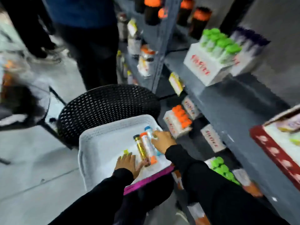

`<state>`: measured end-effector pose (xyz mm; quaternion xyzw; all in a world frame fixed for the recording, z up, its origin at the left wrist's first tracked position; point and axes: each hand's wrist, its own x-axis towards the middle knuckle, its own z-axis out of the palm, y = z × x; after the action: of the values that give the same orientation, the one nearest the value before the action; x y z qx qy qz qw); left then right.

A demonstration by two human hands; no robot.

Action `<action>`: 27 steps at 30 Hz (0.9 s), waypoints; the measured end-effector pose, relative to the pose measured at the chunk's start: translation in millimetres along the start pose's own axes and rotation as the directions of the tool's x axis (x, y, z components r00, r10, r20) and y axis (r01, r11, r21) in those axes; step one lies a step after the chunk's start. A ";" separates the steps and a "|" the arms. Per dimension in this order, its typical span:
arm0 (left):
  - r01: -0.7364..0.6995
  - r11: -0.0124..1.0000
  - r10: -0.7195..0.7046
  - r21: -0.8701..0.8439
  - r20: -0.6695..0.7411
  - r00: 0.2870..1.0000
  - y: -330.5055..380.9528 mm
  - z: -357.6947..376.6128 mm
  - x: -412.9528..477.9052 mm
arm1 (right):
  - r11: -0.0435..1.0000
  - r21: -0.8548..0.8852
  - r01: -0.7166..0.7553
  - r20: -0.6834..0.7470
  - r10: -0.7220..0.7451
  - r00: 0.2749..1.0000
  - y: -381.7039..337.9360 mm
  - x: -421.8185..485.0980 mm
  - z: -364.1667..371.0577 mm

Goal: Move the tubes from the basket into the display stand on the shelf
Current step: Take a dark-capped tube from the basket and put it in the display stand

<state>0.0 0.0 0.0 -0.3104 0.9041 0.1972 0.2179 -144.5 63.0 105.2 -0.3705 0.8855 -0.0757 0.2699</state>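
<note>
A white woven basket (97,140) sits on a black mesh chair and holds several tubes. A gold tube with a black cap (141,148), a white tube with orange caps (147,144) and a blue-capped tube (148,131) lie side by side. My right hand (163,141) reaches in from the right, fingers curled on the blue-capped tube. My left hand (126,163) lies flat in the basket with fingers spread; its thumb touches the gold tube's near end, and a small yellow-green cap (125,151) lies at its fingertips. A white display stand (203,67) with green-capped tubes stands on the grey shelf (227,103).
The black mesh chair (105,104) stands against the shelving. Lower shelves hold a stand of orange-capped tubes (178,118) and one of green-capped tubes (222,169). A red-edged box (272,150) is at the right. Another person's legs (97,51) stand behind the chair.
</note>
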 end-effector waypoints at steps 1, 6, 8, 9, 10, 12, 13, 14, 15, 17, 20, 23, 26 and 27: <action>0.029 0.999 -0.027 -0.019 0.053 0.998 -10.1 6.9 -0.4 | 1.000 -0.011 0.018 0.072 -0.017 0.997 -7.6 12.1 11.0; 0.090 0.996 -0.087 -0.011 0.152 0.985 -36.4 28.4 -7.3 | 0.998 -0.051 0.032 0.177 -0.023 0.984 -29.8 61.2 52.8; 0.105 0.994 -0.097 -0.035 0.176 0.980 -39.8 34.2 -8.6 | 0.992 -0.118 0.043 0.205 -0.018 0.979 -37.5 77.2 66.5; 0.118 0.991 -0.106 -0.061 0.182 0.978 -38.9 36.5 -9.5 | 0.988 -0.147 0.038 0.211 -0.006 0.977 -39.2 83.5 74.3; 0.124 0.989 -0.109 -0.075 0.186 0.977 -37.8 38.8 -9.0 | 0.983 -0.179 0.034 0.203 0.003 0.979 -40.1 86.8 79.4; 0.141 0.986 -0.120 -0.089 0.202 0.972 -37.8 41.4 -8.4 | 0.968 -0.248 0.041 0.178 0.004 0.984 -41.8 90.9 90.2; 0.143 0.985 -0.122 -0.093 0.204 0.971 -38.3 42.6 -7.7 | 0.963 -0.266 0.043 0.164 0.002 0.986 -41.1 91.9 94.4; 0.146 0.985 -0.123 -0.097 0.204 0.971 -39.1 43.9 -7.2 | 0.964 -0.264 0.043 0.155 -0.001 0.988 -41.4 91.5 97.0; 0.147 0.984 -0.124 -0.100 0.201 0.972 -40.3 45.5 -6.5 | 0.969 -0.242 0.044 0.159 -0.005 0.987 -42.2 90.6 97.8; 0.146 0.983 -0.123 -0.108 0.198 0.973 -40.9 47.1 -6.3 | 0.985 -0.166 0.048 0.191 -0.015 0.981 -44.0 87.9 95.8; 0.151 0.979 -0.125 -0.136 0.187 0.974 -41.0 47.6 -6.6 | 0.995 -0.067 0.074 0.234 -0.056 0.971 -45.3 82.1 85.4; 0.147 0.978 -0.122 -0.148 0.164 0.979 -41.2 47.7 -8.2 | 0.992 -0.077 0.099 0.294 -0.072 0.953 -41.0 72.1 61.1; 0.146 0.976 -0.126 -0.165 0.123 0.984 -41.7 46.6 -10.3 | 0.998 -0.051 0.048 0.390 -0.024 0.921 -29.3 55.5 29.0; 0.146 0.977 -0.132 -0.157 0.097 0.986 -41.1 44.6 -10.3 | 1.000 -0.015 0.012 0.422 -0.004 0.907 -23.6 48.1 18.1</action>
<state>46.1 -3.1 -40.7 -0.3810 0.8506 0.2681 0.2438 -148.1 13.7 77.5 -0.3841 0.8053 0.0126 0.4514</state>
